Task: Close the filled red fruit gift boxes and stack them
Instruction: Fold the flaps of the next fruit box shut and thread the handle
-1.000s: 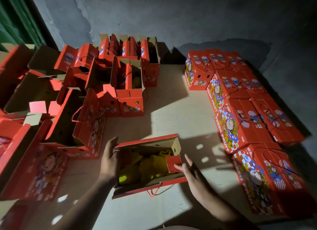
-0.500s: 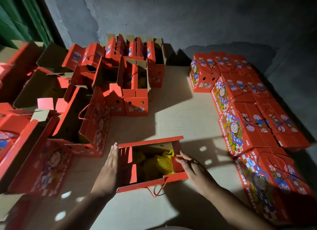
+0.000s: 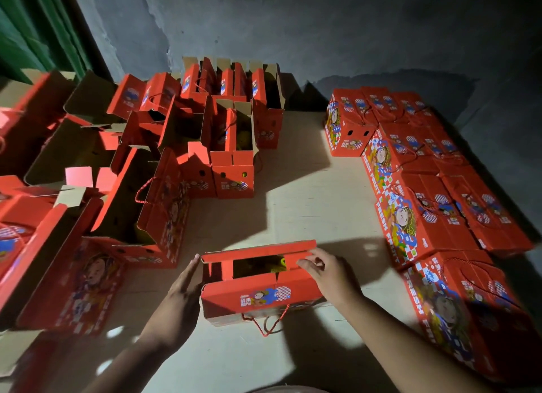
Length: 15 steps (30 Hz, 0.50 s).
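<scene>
Both hands at half-closed red box (image 3: 258, 293), long axis left-right: left hand (image 3: 179, 298) flat, right hand (image 3: 328, 275) pinching flap (image 3: 294, 260).

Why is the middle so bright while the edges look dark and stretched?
Head view: one hard light falls on the pale floor, throwing sharp black shadows behind the open red cardboard gift boxes; the grey wall stays dim. The wide lens bends and smears the closed red boxes at right. The half-closed red box between left hand and right hand is sharp.
</scene>
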Tool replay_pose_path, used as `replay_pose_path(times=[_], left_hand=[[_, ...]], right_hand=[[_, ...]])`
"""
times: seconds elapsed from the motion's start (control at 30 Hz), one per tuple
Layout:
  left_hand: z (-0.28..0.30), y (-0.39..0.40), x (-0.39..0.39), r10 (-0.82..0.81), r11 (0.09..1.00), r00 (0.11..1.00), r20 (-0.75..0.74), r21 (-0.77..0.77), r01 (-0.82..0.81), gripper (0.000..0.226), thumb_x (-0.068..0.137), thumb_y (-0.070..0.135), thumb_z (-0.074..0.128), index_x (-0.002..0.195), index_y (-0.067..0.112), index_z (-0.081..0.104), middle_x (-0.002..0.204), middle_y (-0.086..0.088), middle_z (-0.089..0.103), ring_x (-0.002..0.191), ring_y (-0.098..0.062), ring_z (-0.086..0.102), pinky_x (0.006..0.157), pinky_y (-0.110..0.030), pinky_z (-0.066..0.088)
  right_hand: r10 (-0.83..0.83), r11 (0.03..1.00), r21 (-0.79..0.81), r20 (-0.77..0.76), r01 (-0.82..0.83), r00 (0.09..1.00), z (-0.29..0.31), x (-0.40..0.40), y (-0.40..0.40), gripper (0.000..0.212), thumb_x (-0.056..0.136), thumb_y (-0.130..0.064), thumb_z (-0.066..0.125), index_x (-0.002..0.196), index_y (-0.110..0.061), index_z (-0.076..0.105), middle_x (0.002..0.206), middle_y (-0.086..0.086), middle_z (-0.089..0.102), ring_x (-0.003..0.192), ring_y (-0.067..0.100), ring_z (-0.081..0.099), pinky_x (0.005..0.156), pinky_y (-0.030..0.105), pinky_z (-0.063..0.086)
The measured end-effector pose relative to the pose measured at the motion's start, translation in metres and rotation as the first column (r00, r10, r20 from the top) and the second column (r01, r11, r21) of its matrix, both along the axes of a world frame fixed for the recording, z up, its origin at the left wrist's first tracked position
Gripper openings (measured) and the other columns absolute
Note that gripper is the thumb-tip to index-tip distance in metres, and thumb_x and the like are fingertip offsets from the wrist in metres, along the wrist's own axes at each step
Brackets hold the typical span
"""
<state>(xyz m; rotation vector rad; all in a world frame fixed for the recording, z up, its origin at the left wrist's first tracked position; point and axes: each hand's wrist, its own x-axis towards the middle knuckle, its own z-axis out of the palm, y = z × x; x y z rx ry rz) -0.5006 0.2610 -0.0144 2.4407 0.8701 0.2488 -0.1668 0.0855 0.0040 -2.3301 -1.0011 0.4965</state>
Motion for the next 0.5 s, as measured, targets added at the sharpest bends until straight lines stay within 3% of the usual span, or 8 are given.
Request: replay_pose_path(times=[0.1, 0.2, 0.3, 0.4, 0.5], left_hand=[[0.005, -0.007, 0.001, 0.002, 0.996, 0.997, 0.072, -0.094, 0.005, 0.084, 0.095, 0.011, 0.066, 0.161, 0.047, 0.029, 0.174, 0.018, -0.009, 0.157, -0.008, 0.014, 0.107, -0.029, 0.041], [0.004, -0.014, 0.003, 0.054, 0.996, 0.993, 0.109, -0.078, -0.045, 0.1, 0.086, 0.021, 0.076, 0.166, 0.034, 0.018, 0.171, 0.006, 0.011, 0.16, -0.016, 0.015, 0.115, -0.035, 0.036], [0.004, -0.022, 0.009, 0.006, 0.997, 0.999, -0.035, 0.076, -0.003, 0.096, 0.074, 0.036, 0.077, 0.158, 0.029, 0.032, 0.158, 0.0, 0.03, 0.146, -0.024, 0.035, 0.112, -0.037, 0.043], [0.004, -0.03, 0.02, -0.058, 0.981, 0.966, -0.254, 0.167, 0.102, 0.09, 0.064, 0.063, 0.081, 0.14, 0.027, 0.048, 0.144, 0.0, 0.043, 0.126, -0.027, 0.051, 0.093, -0.041, 0.055], [0.005, -0.03, 0.033, -0.044, 0.971, 0.958, -0.283, 0.214, 0.107, 0.097, 0.051, 0.055, 0.095, 0.132, 0.023, 0.053, 0.133, -0.002, 0.055, 0.113, -0.028, 0.061, 0.082, -0.045, 0.059]], right_hand=[[0.001, 1.0, -0.029, 0.163, 0.004, 0.987, 0.001, 0.001, 0.007, 0.064, 0.079, -0.084, 0.058, 0.109, -0.029, 0.073, 0.101, -0.015, 0.076, 0.087, 0.015, 0.071, 0.079, 0.033, 0.056], [0.063, 0.992, -0.123, 0.323, -0.024, 0.944, 0.006, -0.002, 0.014, 0.065, 0.082, -0.084, 0.055, 0.11, -0.027, 0.072, 0.104, -0.009, 0.074, 0.09, 0.024, 0.071, 0.075, 0.035, 0.054], [0.123, 0.96, -0.279, 0.396, -0.008, 0.91, 0.008, -0.006, 0.021, 0.066, 0.088, -0.084, 0.045, 0.115, -0.028, 0.068, 0.112, -0.004, 0.068, 0.1, 0.023, 0.069, 0.078, 0.034, 0.052], [0.147, 0.943, -0.331, 0.447, 0.011, 0.882, 0.004, -0.014, 0.025, 0.054, 0.098, -0.07, 0.048, 0.116, -0.023, 0.069, 0.118, 0.0, 0.063, 0.111, 0.024, 0.063, 0.085, 0.036, 0.052], [0.229, 0.963, -0.237, 0.471, -0.128, 0.852, -0.005, -0.022, 0.021, 0.029, 0.103, -0.042, 0.06, 0.103, -0.016, 0.073, 0.113, 0.006, 0.066, 0.107, 0.031, 0.062, 0.085, 0.04, 0.052]])
